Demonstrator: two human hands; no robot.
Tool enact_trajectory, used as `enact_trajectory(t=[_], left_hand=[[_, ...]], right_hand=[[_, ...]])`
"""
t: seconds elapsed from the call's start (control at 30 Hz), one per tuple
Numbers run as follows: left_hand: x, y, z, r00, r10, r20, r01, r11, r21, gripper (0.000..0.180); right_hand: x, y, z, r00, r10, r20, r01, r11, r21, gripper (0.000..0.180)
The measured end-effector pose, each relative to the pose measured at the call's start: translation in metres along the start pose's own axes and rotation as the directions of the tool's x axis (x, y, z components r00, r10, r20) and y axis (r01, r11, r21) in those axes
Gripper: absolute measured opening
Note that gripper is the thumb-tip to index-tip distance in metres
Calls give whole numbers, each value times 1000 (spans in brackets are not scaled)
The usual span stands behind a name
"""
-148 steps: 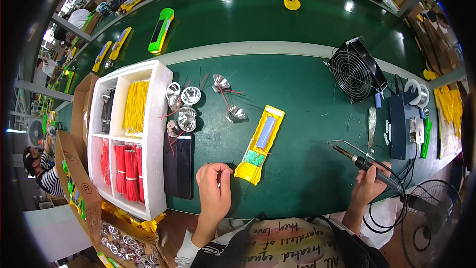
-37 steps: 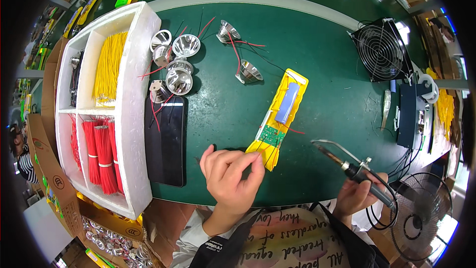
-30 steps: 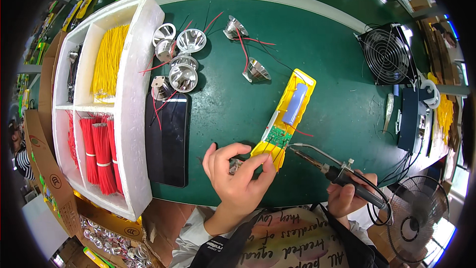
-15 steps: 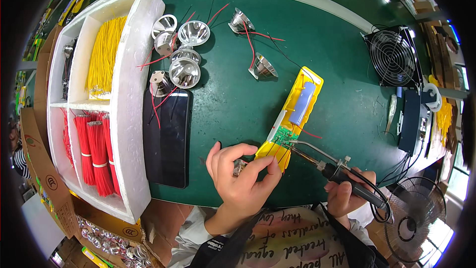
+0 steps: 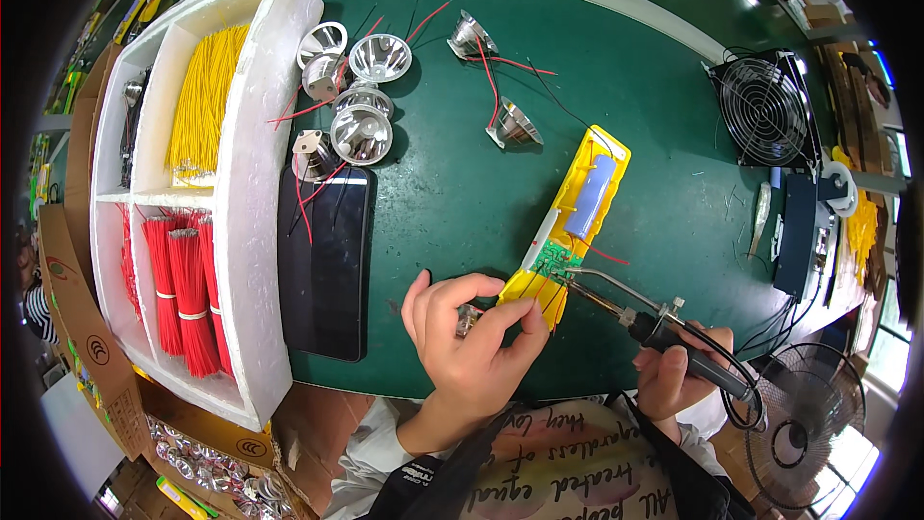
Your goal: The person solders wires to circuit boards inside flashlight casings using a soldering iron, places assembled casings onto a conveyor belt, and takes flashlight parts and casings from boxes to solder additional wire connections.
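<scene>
Right grip (image 5: pixel 676 377): closed around one iron (image 5: pixel 659 332). Left grip (image 5: pixel 470 347): fingertips pinched, hold unclear, at one case (image 5: pixel 527 286); beyond, one board (image 5: pixel 554 258), one battery (image 5: pixel 591 197).

The casing (image 5: pixel 564 200) lies between the foam box (image 5: pixel 255 193) and the fan (image 5: pixel 765 111).

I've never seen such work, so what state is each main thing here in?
Long yellow plastic casing: open, on the green bench
Blue cylindrical battery: seated inside the casing
Dark-handled soldering iron: tip at the green circuit board
Bare left hand: thumb and forefinger close together at the casing
Bare right hand: closed around the iron's handle
White foam box: open, holding yellow wires and red wires
Black square fan: upright; spinning or not, unclear
</scene>
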State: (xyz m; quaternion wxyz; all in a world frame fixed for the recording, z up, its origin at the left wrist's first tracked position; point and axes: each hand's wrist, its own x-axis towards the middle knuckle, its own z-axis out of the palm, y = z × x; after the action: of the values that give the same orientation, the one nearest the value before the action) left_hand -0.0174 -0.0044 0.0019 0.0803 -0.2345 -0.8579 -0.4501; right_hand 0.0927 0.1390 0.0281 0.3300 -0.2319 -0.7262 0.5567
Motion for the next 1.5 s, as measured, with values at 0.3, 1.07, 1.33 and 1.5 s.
enact_trajectory(t=[0.3,1.07,1.33,1.5], left_hand=[[0,0,1,1000,6,-7,-6,1000,11,20],[4,13,-7,997,55,47,-62,986,154,21],[54,52,-14,915,-142,378,-33,907,419,41],[129,74,-47,971,14,238,-102,927,362,33]], right_hand=[[1,-4,1,1000,-9,10,9,999,-44,30],[-3,4,-37,981,-94,-167,92,996,-18,29],[12,18,-75,914,-68,-400,119,987,106,15],[29,27,-91,882,-84,-464,137,987,82,13]])
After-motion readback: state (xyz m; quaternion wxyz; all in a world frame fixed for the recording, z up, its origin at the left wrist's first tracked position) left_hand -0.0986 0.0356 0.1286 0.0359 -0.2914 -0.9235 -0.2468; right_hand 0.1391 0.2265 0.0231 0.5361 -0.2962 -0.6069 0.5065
